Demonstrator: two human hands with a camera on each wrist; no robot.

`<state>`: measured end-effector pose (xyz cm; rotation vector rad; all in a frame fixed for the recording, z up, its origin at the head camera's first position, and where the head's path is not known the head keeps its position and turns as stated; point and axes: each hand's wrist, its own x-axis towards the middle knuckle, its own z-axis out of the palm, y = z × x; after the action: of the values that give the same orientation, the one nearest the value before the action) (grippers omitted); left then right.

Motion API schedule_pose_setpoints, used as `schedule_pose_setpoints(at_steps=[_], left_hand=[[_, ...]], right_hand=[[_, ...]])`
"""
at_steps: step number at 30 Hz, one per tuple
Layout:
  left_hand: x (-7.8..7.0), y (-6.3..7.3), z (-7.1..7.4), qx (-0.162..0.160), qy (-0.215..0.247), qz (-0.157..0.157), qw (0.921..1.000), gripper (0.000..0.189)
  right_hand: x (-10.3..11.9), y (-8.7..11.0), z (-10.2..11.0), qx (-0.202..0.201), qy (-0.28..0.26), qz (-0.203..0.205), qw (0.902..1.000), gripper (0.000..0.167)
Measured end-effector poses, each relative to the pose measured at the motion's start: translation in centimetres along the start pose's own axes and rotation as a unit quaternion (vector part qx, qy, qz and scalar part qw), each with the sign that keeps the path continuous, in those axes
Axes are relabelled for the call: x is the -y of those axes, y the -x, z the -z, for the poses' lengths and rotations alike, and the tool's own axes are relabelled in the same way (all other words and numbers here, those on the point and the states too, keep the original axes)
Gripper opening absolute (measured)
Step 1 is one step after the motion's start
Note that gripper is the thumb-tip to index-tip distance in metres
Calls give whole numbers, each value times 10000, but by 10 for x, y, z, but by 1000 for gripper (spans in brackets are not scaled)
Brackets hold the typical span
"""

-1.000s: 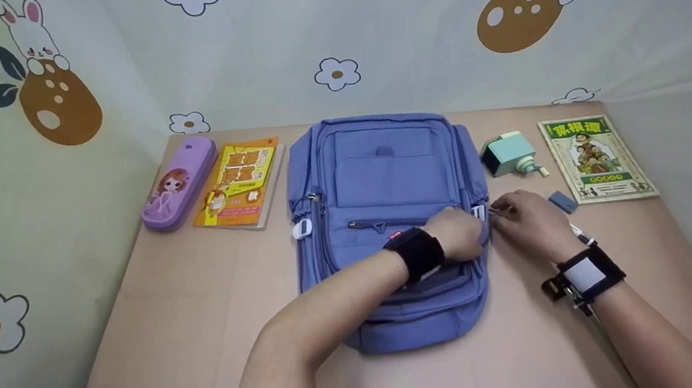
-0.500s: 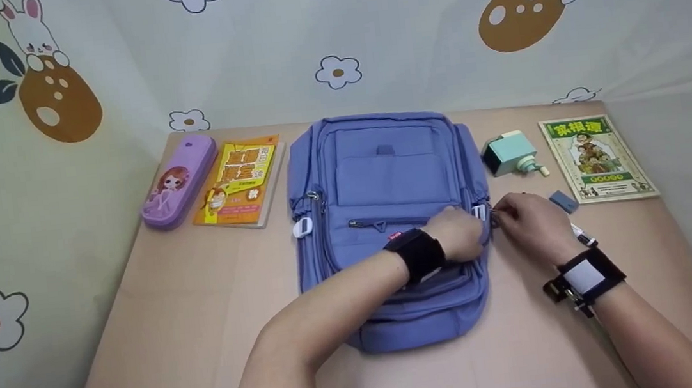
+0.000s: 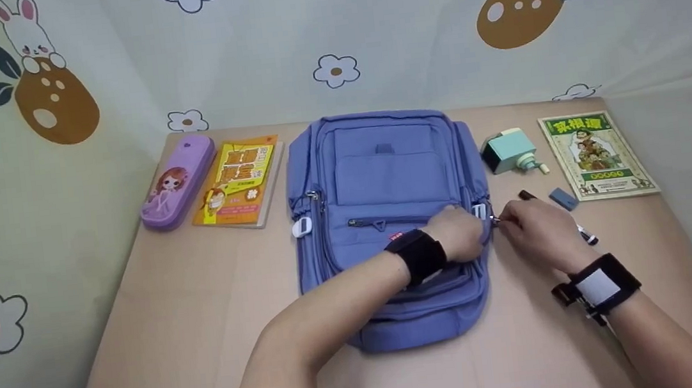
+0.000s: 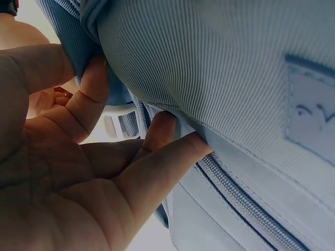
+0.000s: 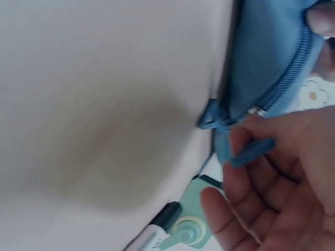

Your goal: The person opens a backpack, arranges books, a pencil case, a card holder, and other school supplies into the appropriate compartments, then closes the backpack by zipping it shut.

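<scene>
A blue backpack (image 3: 393,179) lies flat on the table, front side up. My left hand (image 3: 456,234) reaches across it and pinches the fabric at its right side; the left wrist view shows thumb and finger on a fold, with other fingertips beside a zipper (image 4: 246,206). At the bag's right edge my right hand (image 3: 539,228) pinches a zipper pull. That blue zipper pull (image 5: 254,151) hangs between its fingers in the right wrist view, near the metal slider (image 5: 256,111). A white strap buckle (image 3: 480,212) sits between the two hands.
Right of the bag lie a mint-green pencil sharpener (image 3: 512,152), a blue eraser (image 3: 563,199), a black-and-white marker (image 3: 587,235) partly under my right hand, and a green book (image 3: 598,156). On the left are a purple pencil case (image 3: 177,183) and an orange book (image 3: 239,183).
My right hand has shifted slightly right and toward me, still pinching the zipper pull. The marker's dark end now shows past it. My left hand stays in place.
</scene>
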<state>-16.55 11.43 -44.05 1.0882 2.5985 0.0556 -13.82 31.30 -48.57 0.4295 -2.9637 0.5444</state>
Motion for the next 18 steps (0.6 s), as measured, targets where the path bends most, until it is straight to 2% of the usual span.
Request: schedule_pose_setpoints(at_steps=[5,12,15,18], left_hand=[[0,0,-2,-199,-257,-86,9994,18],[-1,-1,-3,-352,-377,-107,9986,20],[-4,-1,-3,-278,-276,2,9992,22],[-7,1,-2,-145,-47,257,9996,23]], right_hand=[[5,4,7,317,-156,3,9994,4],[6,4,0,171,-243,-68,9995,11],[5,4,-4,131,-276,-53,9995,12],[4,4,-5,90,-258,-64,9996,12]])
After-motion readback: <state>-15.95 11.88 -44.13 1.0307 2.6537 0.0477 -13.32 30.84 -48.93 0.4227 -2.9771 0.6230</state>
